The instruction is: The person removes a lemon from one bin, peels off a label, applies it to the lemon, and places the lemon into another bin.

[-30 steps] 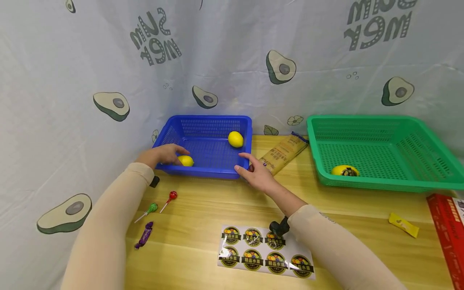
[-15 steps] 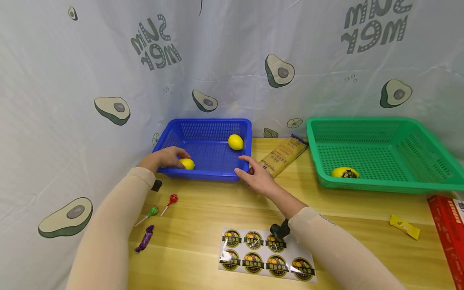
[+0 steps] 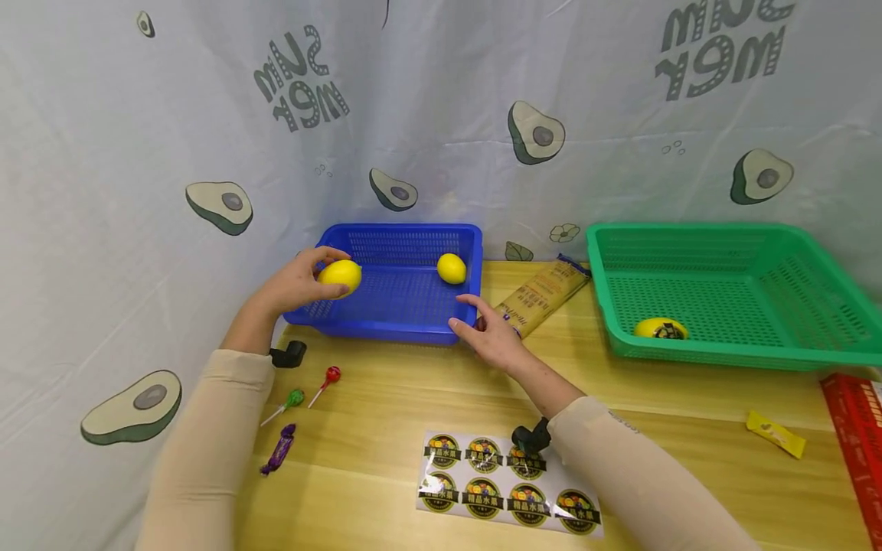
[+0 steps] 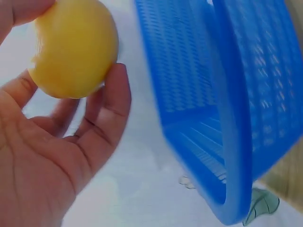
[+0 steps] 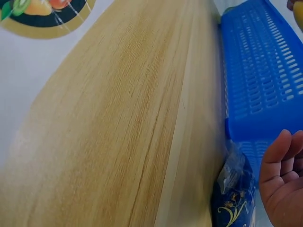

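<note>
My left hand grips a yellow lemon between thumb and fingers, over the left end of the blue basket. In the left wrist view the fingertips wrap the underside of this lemon, and the basket wall is beside it. A second lemon lies in the basket's right end. My right hand is at the basket's front right corner, its fingers loosely bent and holding nothing. The right wrist view shows that hand with its fingertips close to the basket's wall.
A brown packet lies between the baskets. The green basket holds a lemon with a sticker. A sticker sheet, two lollipops, a purple candy, a yellow sachet and a red box lie on the table.
My left hand has raised the lemon from the front left of the blue basket, up and slightly to the left. My right hand has stayed at the corner.
</note>
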`<act>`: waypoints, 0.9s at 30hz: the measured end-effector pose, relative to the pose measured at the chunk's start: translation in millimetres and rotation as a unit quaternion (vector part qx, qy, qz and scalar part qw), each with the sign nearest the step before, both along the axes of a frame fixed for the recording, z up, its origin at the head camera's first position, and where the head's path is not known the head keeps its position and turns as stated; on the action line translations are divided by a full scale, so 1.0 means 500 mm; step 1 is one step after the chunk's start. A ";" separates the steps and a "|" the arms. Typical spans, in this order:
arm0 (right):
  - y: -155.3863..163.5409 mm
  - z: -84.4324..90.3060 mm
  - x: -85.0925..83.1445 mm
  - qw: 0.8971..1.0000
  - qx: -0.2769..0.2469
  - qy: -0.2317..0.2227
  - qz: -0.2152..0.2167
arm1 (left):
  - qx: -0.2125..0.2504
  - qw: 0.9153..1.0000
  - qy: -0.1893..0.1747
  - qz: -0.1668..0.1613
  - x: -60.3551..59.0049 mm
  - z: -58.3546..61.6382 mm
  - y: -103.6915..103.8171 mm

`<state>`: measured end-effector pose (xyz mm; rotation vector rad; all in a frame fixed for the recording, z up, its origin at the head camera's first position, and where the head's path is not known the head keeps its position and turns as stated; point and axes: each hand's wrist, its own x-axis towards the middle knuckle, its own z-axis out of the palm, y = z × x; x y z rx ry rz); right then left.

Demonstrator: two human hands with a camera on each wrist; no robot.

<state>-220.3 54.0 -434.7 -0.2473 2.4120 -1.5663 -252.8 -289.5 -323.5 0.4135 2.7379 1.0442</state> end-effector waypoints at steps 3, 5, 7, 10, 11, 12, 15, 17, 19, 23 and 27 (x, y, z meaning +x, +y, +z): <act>-0.001 -0.003 -0.001 1.000 0.000 0.004 -0.001 | 0.012 1.000 0.003 -0.001 0.049 0.003 0.004; 0.000 -0.005 -0.001 1.000 -0.001 0.003 0.000 | 0.019 1.000 -0.007 -0.011 0.081 -0.001 0.008; 0.001 -0.008 -0.002 1.000 -0.007 0.000 0.001 | 0.029 0.999 -0.027 -0.027 0.110 -0.012 0.014; 0.006 -0.009 -0.001 1.000 -0.023 -0.003 -0.001 | 0.058 0.995 -0.061 -0.051 0.144 -0.034 0.033; 0.009 -0.009 0.000 1.000 -0.031 -0.003 -0.001 | 0.066 0.994 -0.070 -0.057 0.154 -0.042 0.041; 0.012 -0.008 0.002 0.999 -0.041 -0.004 -0.003 | 0.072 0.993 -0.076 -0.061 0.162 -0.051 0.051; 0.027 -0.001 0.014 0.998 -0.057 0.002 -0.006 | 0.081 0.991 -0.076 -0.070 0.184 -0.080 0.085; 0.042 0.005 0.027 0.998 -0.054 0.010 -0.006 | 0.079 0.992 -0.064 -0.077 0.195 -0.101 0.110; 0.060 0.011 0.043 0.999 -0.041 0.019 -0.007 | 0.078 0.992 -0.058 -0.083 0.202 -0.123 0.138; 0.109 0.018 0.083 0.999 -0.011 0.032 -0.014 | 0.077 0.990 -0.065 -0.094 0.211 -0.172 0.201; 0.164 0.025 0.131 0.999 0.003 0.033 -0.021 | 0.082 0.989 -0.068 -0.100 0.214 -0.214 0.272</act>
